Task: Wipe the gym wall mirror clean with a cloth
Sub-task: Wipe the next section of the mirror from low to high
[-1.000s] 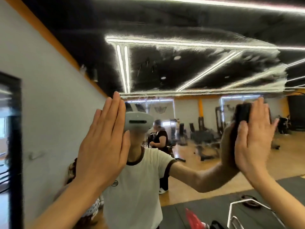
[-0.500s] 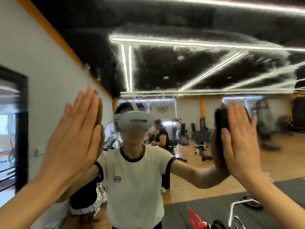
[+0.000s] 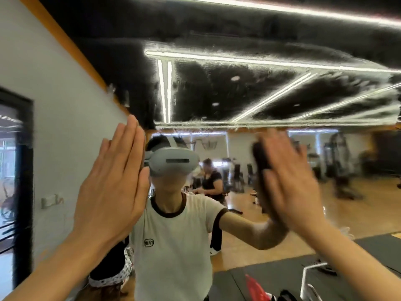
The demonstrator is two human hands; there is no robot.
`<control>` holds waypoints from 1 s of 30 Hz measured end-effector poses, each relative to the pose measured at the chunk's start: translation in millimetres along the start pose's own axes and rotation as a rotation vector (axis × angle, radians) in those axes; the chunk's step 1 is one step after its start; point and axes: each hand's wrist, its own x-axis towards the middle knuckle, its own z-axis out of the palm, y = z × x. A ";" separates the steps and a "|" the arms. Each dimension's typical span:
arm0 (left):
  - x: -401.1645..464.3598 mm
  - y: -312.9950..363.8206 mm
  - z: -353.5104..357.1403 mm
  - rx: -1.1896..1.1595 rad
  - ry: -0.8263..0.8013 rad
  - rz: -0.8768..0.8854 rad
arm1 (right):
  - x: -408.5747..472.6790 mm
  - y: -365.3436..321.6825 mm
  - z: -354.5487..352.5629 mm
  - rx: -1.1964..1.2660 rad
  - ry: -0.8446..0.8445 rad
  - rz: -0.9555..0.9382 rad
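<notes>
Two flat hands on mirror (image 3: 249, 94), right hand (image 3: 290, 181) blurred, hiding cloth (image 3: 260, 157)

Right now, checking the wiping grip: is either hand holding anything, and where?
The right hand presses a dark cloth flat against the mirror; the left hand holds nothing.

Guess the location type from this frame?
Almost certainly a gym. The wall mirror reflects weight machines along the far wall, a wood floor and dark floor mats. The left hand lies flat on the glass; the right hand presses a dark cloth against it.
</notes>
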 end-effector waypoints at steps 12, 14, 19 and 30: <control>-1.4 -0.3 -0.8 0.023 -0.030 0.006 | 59.0 -119.2 37.9 0.023 0.034 -0.188; -1.2 -0.3 -1.2 0.013 -0.024 0.007 | 54.9 -82.3 21.9 0.029 0.011 -0.154; -1.9 0.5 -2.4 0.024 -0.030 -0.001 | 30.0 11.1 -6.5 0.020 0.181 0.479; -2.3 -0.6 0.4 0.020 -0.014 -0.003 | 93.6 -88.9 30.3 0.048 0.061 -0.064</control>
